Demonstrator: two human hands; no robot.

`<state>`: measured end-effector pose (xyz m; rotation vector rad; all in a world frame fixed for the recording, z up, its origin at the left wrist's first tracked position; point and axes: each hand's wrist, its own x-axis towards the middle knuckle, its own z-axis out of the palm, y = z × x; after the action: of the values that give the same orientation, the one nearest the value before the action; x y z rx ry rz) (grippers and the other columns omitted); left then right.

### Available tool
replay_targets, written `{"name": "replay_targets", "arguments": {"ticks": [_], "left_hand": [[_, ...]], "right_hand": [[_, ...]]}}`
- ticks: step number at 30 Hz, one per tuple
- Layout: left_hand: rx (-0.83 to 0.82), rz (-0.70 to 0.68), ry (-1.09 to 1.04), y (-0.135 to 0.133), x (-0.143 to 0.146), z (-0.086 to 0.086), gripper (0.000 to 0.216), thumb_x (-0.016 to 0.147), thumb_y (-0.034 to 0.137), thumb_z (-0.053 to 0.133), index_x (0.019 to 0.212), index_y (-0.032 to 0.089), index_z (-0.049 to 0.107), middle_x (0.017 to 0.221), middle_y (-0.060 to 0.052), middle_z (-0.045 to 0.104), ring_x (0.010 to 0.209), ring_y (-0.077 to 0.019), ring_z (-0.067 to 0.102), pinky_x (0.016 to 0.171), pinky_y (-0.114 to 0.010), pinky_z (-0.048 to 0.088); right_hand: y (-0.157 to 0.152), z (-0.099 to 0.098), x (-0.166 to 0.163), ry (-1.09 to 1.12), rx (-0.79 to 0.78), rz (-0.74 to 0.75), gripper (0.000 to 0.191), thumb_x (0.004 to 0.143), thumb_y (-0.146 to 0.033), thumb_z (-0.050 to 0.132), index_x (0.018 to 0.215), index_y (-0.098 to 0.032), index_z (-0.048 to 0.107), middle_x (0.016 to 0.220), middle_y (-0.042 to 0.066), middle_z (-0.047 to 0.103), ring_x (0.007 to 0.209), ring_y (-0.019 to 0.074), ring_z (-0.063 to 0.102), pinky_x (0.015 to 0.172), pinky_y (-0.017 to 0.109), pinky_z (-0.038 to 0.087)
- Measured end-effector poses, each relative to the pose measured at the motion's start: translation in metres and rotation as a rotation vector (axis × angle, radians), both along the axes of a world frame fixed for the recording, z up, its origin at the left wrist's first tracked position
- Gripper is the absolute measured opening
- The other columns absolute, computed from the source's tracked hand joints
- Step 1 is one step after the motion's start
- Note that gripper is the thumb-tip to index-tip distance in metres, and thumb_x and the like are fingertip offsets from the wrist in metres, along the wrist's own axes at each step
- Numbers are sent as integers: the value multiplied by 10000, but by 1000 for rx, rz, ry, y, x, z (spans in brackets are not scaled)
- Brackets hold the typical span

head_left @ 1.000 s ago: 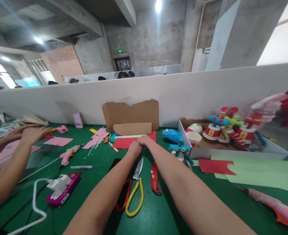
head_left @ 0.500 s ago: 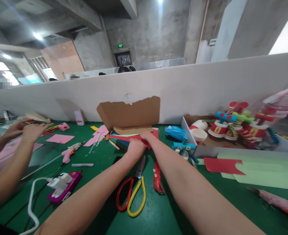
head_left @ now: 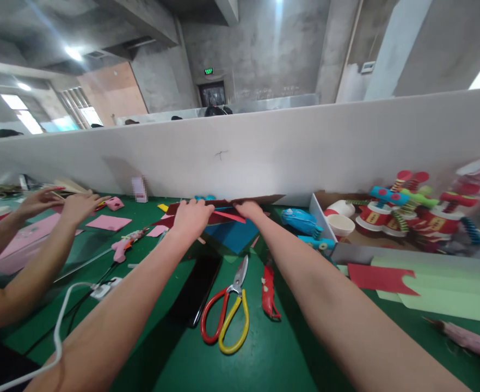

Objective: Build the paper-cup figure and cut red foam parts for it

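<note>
At the far side of the table my left hand has its fingers curled over the near edge of a brown cardboard piece. My right hand grips the same cardboard further right. Red paper sticks out between the two hands, and blue paper lies on the table just below them. What lies under my fingers is partly hidden. Closer to me are scissors with one red and one yellow handle, a black phone, and a red utility knife.
A box of paper-cup models stands right, with a blue glue gun-like item beside it. Green sheets and a pink-handled tool lie nearer. At left are a co-worker's hands, a pink glue gun and a white cable.
The cardboard, upright against the partition before, is now tilted low, almost edge-on. Both hands have risen and moved apart onto it. More blue paper and the phone are uncovered.
</note>
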<state>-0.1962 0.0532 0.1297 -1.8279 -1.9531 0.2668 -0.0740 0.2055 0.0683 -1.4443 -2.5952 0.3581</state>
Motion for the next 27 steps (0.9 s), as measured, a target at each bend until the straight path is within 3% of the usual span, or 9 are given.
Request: {"name": "replay_targets", "arguments": {"ticks": [3,6,9,11,15,19,24,27], "left_hand": [[58,78,-33,8,-13,3,314,895,100,402,1060,199,650,1072,-126,637,1007,-270,586,818,-391,406],[68,101,-42,10,-13,-7,299,885,107,423,1040,199,662,1075,-123,634,1013,-271,570,825,-396,405],[49,57,-55,4,-5,-20,237,853,144,521,1036,188,665,1053,-125,639,1009,-283,565,843,-415,402],[60,39,-82,-3,2,-27,231,872,152,496,1017,187,674,1050,-132,641,1009,-281,560,849,-427,399],[64,-12,-120,-14,13,-35,290,915,150,405,990,193,681,1064,-131,635,1034,-280,539,853,-432,393],[100,-83,-143,-21,20,-44,330,917,134,365,964,189,687,1059,-147,630,1065,-299,504,888,-473,378],[135,-180,-114,-30,30,-50,329,922,138,355,957,185,678,1094,-143,640,1129,-310,493,978,-501,334],[145,-207,-153,-38,26,-41,324,931,151,344,1032,200,648,1056,-123,664,1038,-271,558,907,-428,389]], "right_hand": [[0,17,1,146,123,-114,513,987,-415,230,1195,-132,603,1205,175,629,1086,265,609,864,346,479],[-2,33,0,360,368,-236,418,957,-343,383,1324,-161,470,1340,176,504,1134,260,557,857,350,495],[2,46,-5,368,483,-150,597,909,-273,498,1459,-238,269,1495,159,326,1130,263,553,830,350,513],[9,51,-8,296,447,-74,618,910,-279,504,1472,-286,245,1492,150,343,1031,253,608,798,358,519],[25,52,-11,140,323,-73,392,958,-336,429,1322,-201,482,1205,174,590,972,262,638,788,361,506],[34,57,-9,110,415,-74,307,980,-315,379,1110,-163,612,1122,157,628,932,233,645,761,323,492],[39,94,-13,139,536,-81,257,954,-299,463,1061,-153,645,1080,144,658,905,231,643,739,324,482],[43,113,-14,169,534,-102,232,939,-285,501,1030,-141,658,1037,147,676,910,234,638,751,336,474]]}}
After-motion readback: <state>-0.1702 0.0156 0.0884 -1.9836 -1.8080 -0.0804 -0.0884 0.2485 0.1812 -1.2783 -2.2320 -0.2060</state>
